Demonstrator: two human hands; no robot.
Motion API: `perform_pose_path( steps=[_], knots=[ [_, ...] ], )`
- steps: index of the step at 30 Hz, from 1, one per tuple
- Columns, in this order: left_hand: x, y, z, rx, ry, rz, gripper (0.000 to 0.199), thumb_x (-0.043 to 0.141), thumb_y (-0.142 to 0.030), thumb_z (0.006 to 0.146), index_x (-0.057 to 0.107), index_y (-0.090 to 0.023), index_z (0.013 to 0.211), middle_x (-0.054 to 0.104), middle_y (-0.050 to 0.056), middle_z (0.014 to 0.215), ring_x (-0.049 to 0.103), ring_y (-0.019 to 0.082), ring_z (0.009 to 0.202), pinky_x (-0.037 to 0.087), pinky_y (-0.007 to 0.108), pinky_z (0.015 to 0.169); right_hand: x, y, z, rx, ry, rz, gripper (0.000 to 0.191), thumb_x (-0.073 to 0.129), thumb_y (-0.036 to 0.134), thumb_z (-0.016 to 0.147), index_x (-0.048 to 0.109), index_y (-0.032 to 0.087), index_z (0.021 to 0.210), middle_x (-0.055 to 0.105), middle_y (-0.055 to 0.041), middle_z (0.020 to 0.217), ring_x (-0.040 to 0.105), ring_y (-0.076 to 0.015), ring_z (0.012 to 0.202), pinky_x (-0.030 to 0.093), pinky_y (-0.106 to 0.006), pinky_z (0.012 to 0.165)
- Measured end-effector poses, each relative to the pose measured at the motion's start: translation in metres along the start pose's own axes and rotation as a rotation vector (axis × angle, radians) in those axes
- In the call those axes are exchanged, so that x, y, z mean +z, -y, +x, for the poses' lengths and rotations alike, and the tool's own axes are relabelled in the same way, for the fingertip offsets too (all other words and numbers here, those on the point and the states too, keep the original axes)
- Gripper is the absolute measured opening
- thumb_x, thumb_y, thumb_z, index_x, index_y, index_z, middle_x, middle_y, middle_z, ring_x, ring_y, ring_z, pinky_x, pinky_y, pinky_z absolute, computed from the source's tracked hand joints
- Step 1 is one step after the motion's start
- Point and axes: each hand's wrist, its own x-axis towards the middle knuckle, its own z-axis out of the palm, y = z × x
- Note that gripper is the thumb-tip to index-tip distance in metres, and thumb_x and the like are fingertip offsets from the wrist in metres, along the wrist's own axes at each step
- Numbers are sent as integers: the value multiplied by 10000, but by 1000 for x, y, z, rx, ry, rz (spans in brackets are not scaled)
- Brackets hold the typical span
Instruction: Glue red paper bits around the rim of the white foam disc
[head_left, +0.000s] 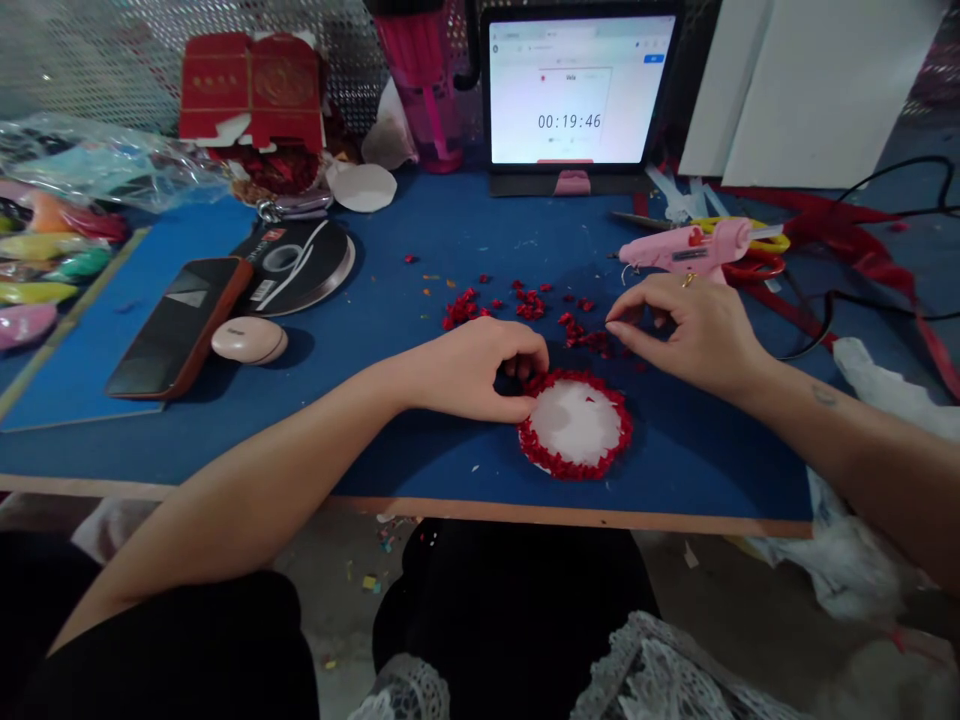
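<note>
A white round disc [574, 420] with a rim of small crumpled red pieces lies near the table's front edge. My left hand [484, 368] holds the disc's left edge between thumb and curled fingers. Beyond the disc are several loose red pieces [531, 303] in small heaps. My right hand [686, 325] hovers just right of the nearest heap, thumb and index finger brought together in a pinch. Whatever is between those fingertips is too small to make out. Right behind this hand lies a pink glue gun [686, 250].
A tablet [581, 95] showing a timer stands at the back. To the left are a ribbon spool [300, 265], a dark case [180, 325] and a pale pink mouse [249, 340]. Scissors [776, 240], red ribbon [862, 235] and cables lie at the right.
</note>
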Motion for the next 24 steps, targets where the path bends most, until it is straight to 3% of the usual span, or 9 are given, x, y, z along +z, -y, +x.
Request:
perform_pose_path(
  steps=[3, 6, 10, 15, 20, 24],
  knots=[
    [1, 2, 0, -54, -52, -72, 222, 666, -284, 758, 627, -145, 927, 653, 22, 841, 596, 109, 715, 467, 204, 620, 1, -3, -1, -7, 16, -44, 108, 637, 337, 857, 663, 234, 879, 679, -23, 764, 605, -182, 671, 418, -328, 593],
    [4, 7, 2, -156, -204, -154, 230, 639, -339, 804, 595, -146, 920, 633, 5, 765, 590, 99, 637, 460, 196, 561, 2, -3, 0, -31, 43, -32, 159, 632, 377, 864, 683, 229, 895, 684, -43, 802, 634, -217, 755, 440, -351, 643],
    [8, 12, 6, -160, -357, -109, 152, 571, -258, 869, 639, -154, 956, 663, 12, 800, 592, 93, 625, 461, 210, 589, 5, -1, 0, -49, 48, -3, 172, 584, 330, 895, 705, 228, 963, 691, -60, 863, 640, -234, 829, 463, -364, 694],
    [11, 12, 15, 81, -281, 40, 250, 513, -156, 915, 707, -205, 1065, 687, 47, 991, 645, 142, 922, 498, 268, 857, 7, 1, 2, -103, 69, -14, 192, 555, 289, 916, 709, 234, 1017, 671, -61, 901, 623, -213, 845, 474, -348, 731],
    [15, 12, 22, 161, -194, 100, 262, 497, -88, 905, 735, -155, 990, 644, 71, 977, 634, 142, 910, 491, 243, 843, 10, 3, 1, -148, 80, 15, 248, 530, 300, 939, 707, 217, 1090, 646, -78, 951, 604, -206, 867, 479, -351, 760],
    [16, 13, 22, 132, -182, 136, 211, 514, -104, 902, 719, -157, 894, 635, 58, 960, 623, 143, 874, 489, 255, 824, 16, 5, -1, -171, 135, -4, 243, 538, 280, 923, 717, 225, 1078, 614, -95, 1028, 586, -228, 926, 475, -372, 797]
  ],
)
